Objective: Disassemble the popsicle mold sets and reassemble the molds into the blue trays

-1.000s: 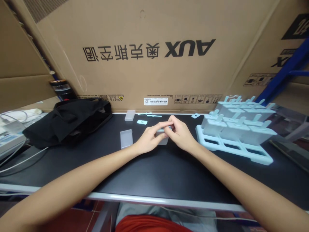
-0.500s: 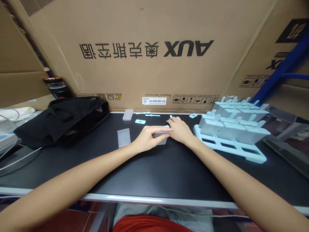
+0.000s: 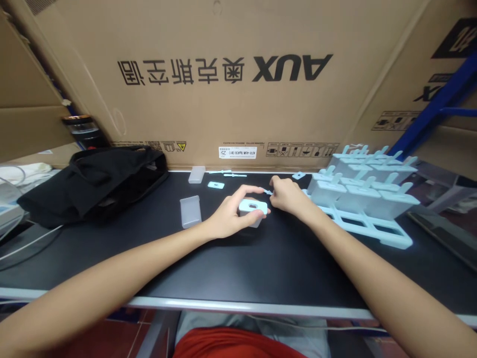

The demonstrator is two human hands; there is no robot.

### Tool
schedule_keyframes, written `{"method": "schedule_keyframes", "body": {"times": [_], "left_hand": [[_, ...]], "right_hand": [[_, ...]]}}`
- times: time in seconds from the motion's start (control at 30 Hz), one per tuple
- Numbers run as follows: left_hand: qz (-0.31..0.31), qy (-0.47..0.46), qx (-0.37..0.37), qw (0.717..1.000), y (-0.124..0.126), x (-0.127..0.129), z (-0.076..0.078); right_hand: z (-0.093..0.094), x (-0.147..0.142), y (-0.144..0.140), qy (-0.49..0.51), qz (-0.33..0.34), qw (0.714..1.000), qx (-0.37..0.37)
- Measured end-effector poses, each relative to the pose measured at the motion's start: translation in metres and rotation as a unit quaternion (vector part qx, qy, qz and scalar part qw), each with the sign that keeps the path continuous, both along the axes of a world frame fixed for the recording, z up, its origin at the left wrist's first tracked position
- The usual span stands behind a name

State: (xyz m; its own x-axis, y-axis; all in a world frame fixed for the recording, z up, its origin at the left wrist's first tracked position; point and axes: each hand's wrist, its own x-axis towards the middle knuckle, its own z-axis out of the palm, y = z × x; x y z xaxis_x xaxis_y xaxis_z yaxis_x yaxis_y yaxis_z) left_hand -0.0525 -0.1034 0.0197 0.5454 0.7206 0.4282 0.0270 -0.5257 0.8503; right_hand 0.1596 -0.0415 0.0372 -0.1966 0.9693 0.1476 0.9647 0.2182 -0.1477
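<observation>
From the head camera I see my left hand [image 3: 227,219] clasping a small capped cup [image 3: 253,211] on the tabletop [image 3: 261,268]. My right hand [image 3: 286,196] pinches a thin stick [image 3: 267,191] just above its slotted lid; I judge insertion needs careful alignment.

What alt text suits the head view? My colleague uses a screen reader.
Two bare hands work over a black table: the left hand holds a small mould cup with a slotted blue lid, the right hand pinches a thin blue stick beside it. A rack of filled moulds stands at right.
</observation>
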Motion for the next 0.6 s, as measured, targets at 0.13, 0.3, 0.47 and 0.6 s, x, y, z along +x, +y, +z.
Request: {"method": "schedule_keyframes", "body": {"times": [0.13,0.3,0.47,0.6], "left_hand": [[-0.023,-0.043,-0.075,0.996,0.002,0.002,0.0],[-0.001,-0.033,-0.087,0.996,0.001,0.003,-0.003],[0.015,-0.013,-0.063,0.998,0.001,0.002,-0.006],[0.023,0.012,-0.052,0.998,0.003,0.001,-0.006]], "right_hand": [[0.011,0.008,-0.004,0.031,0.028,0.998,-0.044],[0.042,0.013,-0.024,0.266,0.123,0.956,-0.019],[0.064,0.006,-0.051,0.498,0.23,0.836,-0.02],[0.064,-0.004,-0.061,0.477,0.274,0.833,-0.057]]}}
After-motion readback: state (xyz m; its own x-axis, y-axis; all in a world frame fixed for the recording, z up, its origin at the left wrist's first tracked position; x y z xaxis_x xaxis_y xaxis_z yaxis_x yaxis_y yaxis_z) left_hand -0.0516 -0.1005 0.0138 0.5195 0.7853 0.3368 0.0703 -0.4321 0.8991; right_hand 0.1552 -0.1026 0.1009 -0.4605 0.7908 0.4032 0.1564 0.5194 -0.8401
